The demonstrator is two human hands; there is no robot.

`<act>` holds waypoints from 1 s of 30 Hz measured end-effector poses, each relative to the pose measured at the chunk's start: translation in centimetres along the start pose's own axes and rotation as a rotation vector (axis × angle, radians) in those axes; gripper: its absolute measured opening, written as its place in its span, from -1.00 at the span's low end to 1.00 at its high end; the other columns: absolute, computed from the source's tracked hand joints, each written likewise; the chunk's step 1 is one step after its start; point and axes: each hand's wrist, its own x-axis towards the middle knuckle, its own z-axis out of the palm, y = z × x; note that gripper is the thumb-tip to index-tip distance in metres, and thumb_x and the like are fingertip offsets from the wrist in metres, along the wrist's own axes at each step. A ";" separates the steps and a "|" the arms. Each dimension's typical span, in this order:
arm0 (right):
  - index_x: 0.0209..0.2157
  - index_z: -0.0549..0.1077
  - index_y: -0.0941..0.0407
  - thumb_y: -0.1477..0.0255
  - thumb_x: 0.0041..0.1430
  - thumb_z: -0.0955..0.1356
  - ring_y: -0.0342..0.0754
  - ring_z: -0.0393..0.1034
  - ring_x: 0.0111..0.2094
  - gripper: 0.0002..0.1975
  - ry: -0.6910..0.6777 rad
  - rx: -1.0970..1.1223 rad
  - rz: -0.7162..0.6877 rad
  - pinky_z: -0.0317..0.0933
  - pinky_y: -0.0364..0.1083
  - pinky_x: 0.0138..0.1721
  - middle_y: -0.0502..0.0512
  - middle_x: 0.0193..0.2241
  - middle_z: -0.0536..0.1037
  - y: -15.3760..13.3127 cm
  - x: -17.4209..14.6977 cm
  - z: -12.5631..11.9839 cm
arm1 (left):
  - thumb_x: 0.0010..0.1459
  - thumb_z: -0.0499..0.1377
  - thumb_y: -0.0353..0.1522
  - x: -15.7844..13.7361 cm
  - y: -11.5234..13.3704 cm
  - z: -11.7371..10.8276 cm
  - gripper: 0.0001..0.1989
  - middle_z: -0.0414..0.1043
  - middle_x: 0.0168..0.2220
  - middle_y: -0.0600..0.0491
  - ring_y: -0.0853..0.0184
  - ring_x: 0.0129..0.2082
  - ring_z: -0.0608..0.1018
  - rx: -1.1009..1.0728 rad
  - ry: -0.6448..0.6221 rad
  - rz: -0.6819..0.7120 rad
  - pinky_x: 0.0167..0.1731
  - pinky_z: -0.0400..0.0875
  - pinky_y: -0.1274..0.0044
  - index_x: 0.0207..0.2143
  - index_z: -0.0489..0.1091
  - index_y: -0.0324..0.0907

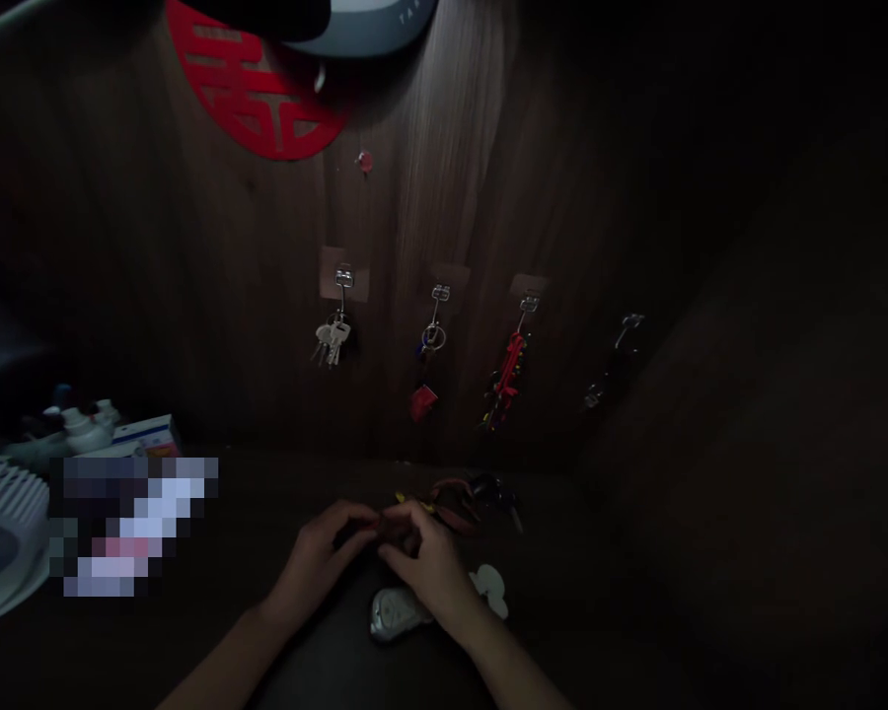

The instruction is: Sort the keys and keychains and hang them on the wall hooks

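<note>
Over the dark surface, my left hand (338,542) and my right hand (423,554) meet at the fingertips, both closed in a pinch. Something small and dark reddish seems to lie between them, too dim to name. Just behind my right hand are a brown strap (455,508) with a yellow end and a black key fob with a key (499,496). A silver key fob (396,613) lies below my right hand, partly covered by it. Beside my right wrist shows a white flower-shaped piece (490,590).
On the wall, hooks hold a bunch of keys (332,340), a key ring (433,338) with a red tag, a red braided cord (510,375) and a dim dark item (596,392). At left stand a white slatted appliance (4,537), bottles (87,431) and a box (148,434).
</note>
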 end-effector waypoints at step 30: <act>-0.39 0.37 0.11 0.23 -0.11 0.42 -0.22 0.25 -0.63 -0.71 -0.082 0.419 0.198 0.05 -0.22 -0.58 -0.12 -0.63 0.40 -0.3 0.3 -0.3 | -0.06 0.33 -0.35 0.6 0.9 -0.4 -0.57 0.52 -0.17 -0.01 0.32 -0.18 0.52 -1.000 0.029 -0.445 -0.10 0.30 0.47 -0.09 0.37 -0.11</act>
